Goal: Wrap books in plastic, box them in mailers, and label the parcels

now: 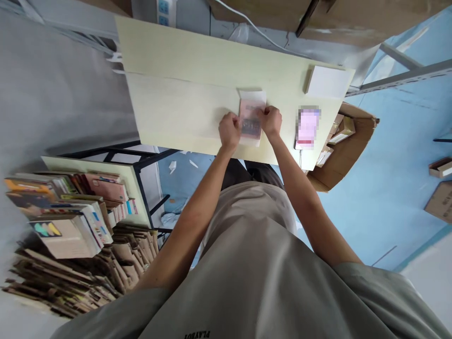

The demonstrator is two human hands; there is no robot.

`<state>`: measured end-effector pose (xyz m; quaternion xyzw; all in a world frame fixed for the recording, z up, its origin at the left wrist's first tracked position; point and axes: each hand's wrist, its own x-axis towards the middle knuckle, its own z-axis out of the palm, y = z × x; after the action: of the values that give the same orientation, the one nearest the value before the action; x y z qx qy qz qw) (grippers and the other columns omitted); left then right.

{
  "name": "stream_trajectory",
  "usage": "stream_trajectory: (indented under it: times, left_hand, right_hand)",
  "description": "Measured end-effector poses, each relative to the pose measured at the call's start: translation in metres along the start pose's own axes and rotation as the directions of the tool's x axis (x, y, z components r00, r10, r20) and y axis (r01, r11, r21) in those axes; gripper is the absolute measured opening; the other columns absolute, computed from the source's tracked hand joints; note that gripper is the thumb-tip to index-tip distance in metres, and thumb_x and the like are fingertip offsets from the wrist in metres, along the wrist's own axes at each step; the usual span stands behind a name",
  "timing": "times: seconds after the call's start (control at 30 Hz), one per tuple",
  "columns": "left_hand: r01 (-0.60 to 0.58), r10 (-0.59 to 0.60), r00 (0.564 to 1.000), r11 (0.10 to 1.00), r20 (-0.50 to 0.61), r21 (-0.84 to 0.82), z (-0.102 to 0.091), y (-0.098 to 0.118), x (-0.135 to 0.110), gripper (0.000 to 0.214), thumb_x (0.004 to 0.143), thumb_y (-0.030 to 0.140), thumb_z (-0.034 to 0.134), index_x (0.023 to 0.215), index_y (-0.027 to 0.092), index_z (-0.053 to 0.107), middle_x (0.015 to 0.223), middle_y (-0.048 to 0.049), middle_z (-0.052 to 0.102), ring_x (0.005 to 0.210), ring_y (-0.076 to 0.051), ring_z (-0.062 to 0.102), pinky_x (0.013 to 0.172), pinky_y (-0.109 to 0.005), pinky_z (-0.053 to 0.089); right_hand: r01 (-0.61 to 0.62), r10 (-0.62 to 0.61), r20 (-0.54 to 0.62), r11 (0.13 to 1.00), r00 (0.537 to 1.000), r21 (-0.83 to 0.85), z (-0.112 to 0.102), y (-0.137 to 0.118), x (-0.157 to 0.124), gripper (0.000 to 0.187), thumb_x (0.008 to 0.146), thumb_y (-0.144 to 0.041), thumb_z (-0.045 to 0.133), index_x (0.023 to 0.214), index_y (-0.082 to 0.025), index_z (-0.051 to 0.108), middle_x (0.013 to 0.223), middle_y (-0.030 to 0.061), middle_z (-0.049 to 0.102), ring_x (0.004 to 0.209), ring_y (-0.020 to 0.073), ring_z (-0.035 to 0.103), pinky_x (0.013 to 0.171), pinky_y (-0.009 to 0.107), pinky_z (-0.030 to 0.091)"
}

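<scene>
A thin pink booklet in a clear plastic sleeve (pixel 251 118) lies on the pale yellow table (pixel 183 103), near its front edge. My left hand (pixel 229 132) is closed on the booklet's left edge. My right hand (pixel 270 120) is closed on its right edge. Both arms reach straight forward over my grey shirt. The fingers curl over the sleeve, so part of the cover is hidden.
A white flat stack (pixel 326 82) sits at the table's far right corner, and a pink item (pixel 307 128) lies right of my hands. An open cardboard box (pixel 344 146) stands on the blue floor at right. Stacked books (pixel 70 212) and cardboard pieces (pixel 81 278) fill a shelf at left.
</scene>
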<state>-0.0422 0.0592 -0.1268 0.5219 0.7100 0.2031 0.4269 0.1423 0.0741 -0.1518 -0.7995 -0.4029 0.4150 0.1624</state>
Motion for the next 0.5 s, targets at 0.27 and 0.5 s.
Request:
stream_trajectory:
  times: [0.27, 0.5]
  left_hand:
    - [-0.194, 0.177, 0.978, 0.964, 0.109, 0.180, 0.044, 0.024, -0.054, 0.050, 0.105, 0.042, 0.087, 0.144, 0.021, 0.064, 0.178, -0.0266, 0.056, 0.172, -0.044, 0.050, 0.142, -0.068, 0.045]
    - [-0.296, 0.294, 0.951, 0.955, 0.096, 0.007, 0.042, 0.009, -0.047, 0.033, 0.112, 0.026, 0.065, 0.145, 0.020, 0.067, 0.159, -0.0245, 0.071, 0.169, -0.040, 0.056, 0.144, -0.065, 0.045]
  right_hand:
    - [0.056, -0.060, -0.022, 0.991, 0.998, -0.125, -0.023, -0.019, -0.010, 0.020, 0.108, -0.037, 0.065, 0.099, -0.021, 0.073, 0.093, 0.0104, 0.078, 0.106, 0.0329, 0.079, 0.105, 0.054, 0.067]
    - [0.654, -0.569, 0.324, 0.678, 0.756, -0.335, -0.052, -0.068, -0.028, 0.040, 0.119, -0.038, 0.046, 0.136, -0.023, 0.080, 0.153, 0.0168, 0.078, 0.155, 0.0366, 0.065, 0.136, 0.062, 0.050]
